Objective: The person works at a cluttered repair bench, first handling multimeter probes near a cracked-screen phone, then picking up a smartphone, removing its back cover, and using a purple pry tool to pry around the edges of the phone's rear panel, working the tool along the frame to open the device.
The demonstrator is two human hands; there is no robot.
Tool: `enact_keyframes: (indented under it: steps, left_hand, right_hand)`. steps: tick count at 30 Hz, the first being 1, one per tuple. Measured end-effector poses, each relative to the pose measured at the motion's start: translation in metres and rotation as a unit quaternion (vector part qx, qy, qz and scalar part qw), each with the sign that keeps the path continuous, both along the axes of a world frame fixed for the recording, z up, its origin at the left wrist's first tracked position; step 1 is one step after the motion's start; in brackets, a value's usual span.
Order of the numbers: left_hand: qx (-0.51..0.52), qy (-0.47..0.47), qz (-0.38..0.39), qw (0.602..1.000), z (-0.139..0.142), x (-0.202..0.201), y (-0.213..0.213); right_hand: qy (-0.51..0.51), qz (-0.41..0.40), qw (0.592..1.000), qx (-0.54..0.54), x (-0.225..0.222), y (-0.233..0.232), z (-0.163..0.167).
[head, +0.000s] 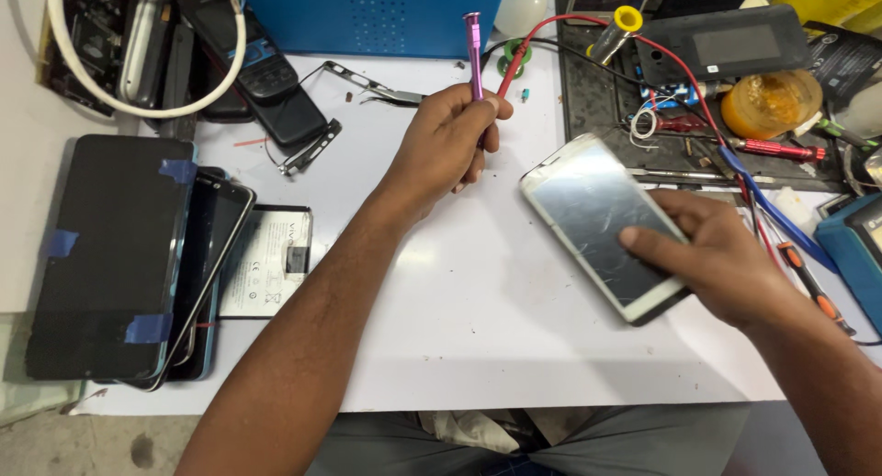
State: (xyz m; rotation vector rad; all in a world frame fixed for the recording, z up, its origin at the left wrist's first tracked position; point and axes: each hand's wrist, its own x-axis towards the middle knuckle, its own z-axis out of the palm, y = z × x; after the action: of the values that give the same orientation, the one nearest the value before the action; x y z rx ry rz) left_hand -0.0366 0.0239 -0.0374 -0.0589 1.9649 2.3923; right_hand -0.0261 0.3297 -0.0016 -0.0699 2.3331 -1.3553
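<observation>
On the white surface (478, 320), the right hand (726, 260) holds one white-framed phone (602, 223) at near right, grip closed on it. Left lies a stack of phones (119, 255) beside one battery (268, 260). Farther, the left hand (446, 145) grips one pink screwdriver (473, 53) upright.

Left hand (446, 145) is curled in a closed grip, forearm stretched forward; right hand (717, 260) clasps, thumb laid flat.
</observation>
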Motion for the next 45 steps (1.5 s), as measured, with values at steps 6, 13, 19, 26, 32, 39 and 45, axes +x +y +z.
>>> enact_keyframes:
  steps: [6, 13, 19, 26, 32, 39, 45]
  left_hand:
    - [0.001, 0.005, -0.003, 1.000, -0.001, -0.002, 0.001]
    - [0.009, 0.025, 0.005, 1.000, -0.006, -0.003, -0.001]
    - [-0.001, 0.014, 0.007, 1.000, -0.005, -0.003, 0.000]
    - [-0.004, 0.016, 0.004, 1.000, -0.004, -0.001, -0.001]
    - [-0.021, 0.001, 0.006, 1.000, -0.002, 0.000, -0.002]
    - [0.000, 0.001, 0.005, 1.000, -0.002, 0.003, -0.001]
    - [-0.006, -0.004, 0.005, 1.000, -0.004, 0.003, 0.000]
  right_hand:
    - [0.092, -0.035, 0.995, 0.007, 0.016, 0.013, 0.012]
    - [0.546, 0.278, 0.764, 0.205, 0.068, -0.012, 0.012]
    - [0.563, 0.325, 0.721, 0.240, 0.070, -0.030, 0.001]
    - [0.527, 0.348, 0.739, 0.235, 0.061, -0.032, 0.007]
    - [0.416, 0.313, 0.842, 0.141, 0.008, -0.052, 0.019]
    - [0.411, 0.387, 0.807, 0.173, -0.015, -0.090, 0.023]
    - [0.426, 0.424, 0.767, 0.225, -0.015, -0.092, 0.022]
